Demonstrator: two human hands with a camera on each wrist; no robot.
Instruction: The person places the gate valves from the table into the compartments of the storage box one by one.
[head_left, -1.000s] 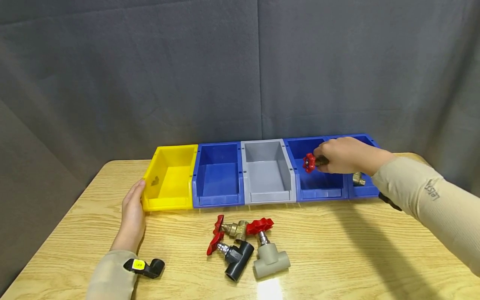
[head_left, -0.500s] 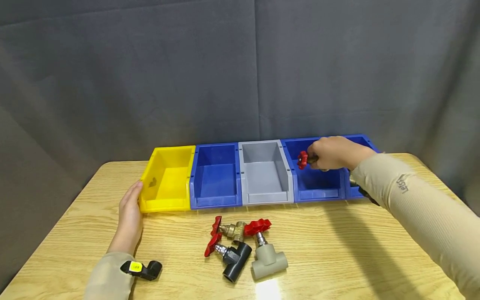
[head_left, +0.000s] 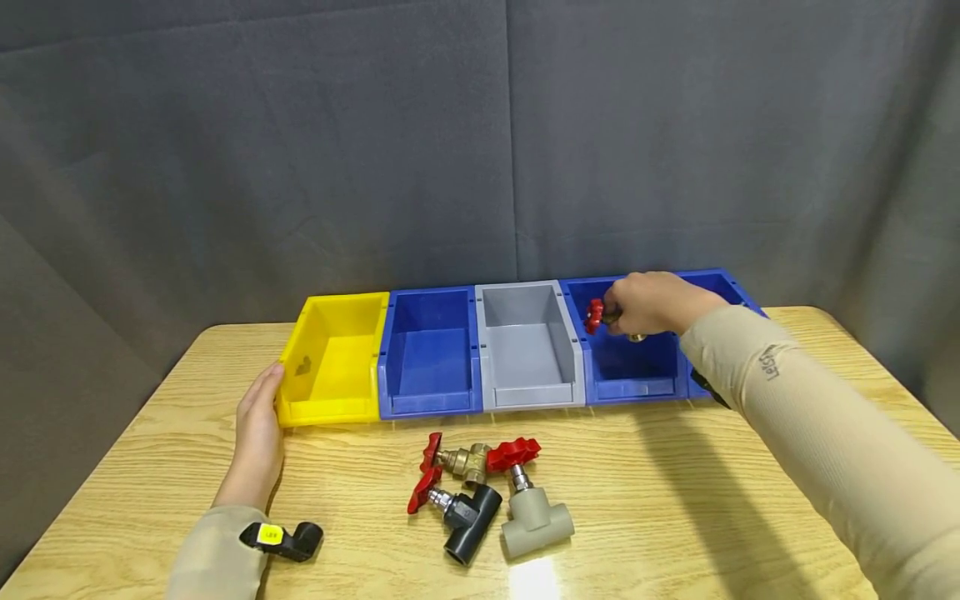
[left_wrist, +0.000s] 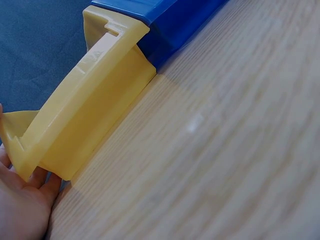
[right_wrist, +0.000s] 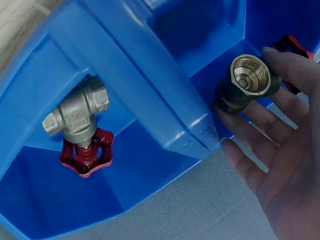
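Note:
My right hand [head_left: 652, 302] holds a brass gate valve [right_wrist: 250, 75] between thumb and fingers, over the blue bin [head_left: 633, 388] right of the grey one. The valve's red handwheel [head_left: 594, 317] points left, and its threaded opening shows in the right wrist view. My left hand [head_left: 258, 429] rests against the left side of the yellow bin [head_left: 330, 410], fingers mostly straight; in the left wrist view some fingers are hidden behind its corner. On the table in front lie a brass valve [head_left: 468, 462], a black tee-shaped valve [head_left: 472, 517] and a grey tee-shaped valve [head_left: 536, 521], all with red handwheels.
A blue bin [head_left: 431, 403] and a grey bin [head_left: 536, 395] stand between the yellow bin and the blue bin under my right hand. Another valve [right_wrist: 77, 117] with a red handwheel lies in the far-right blue bin. A grey curtain [head_left: 375, 167] hangs behind the row.
My right hand has moved left with the brass valve, further over the fourth bin. The far-right bin's valve is now hidden by my sleeve in the head view. My left hand stays at the yellow bin.

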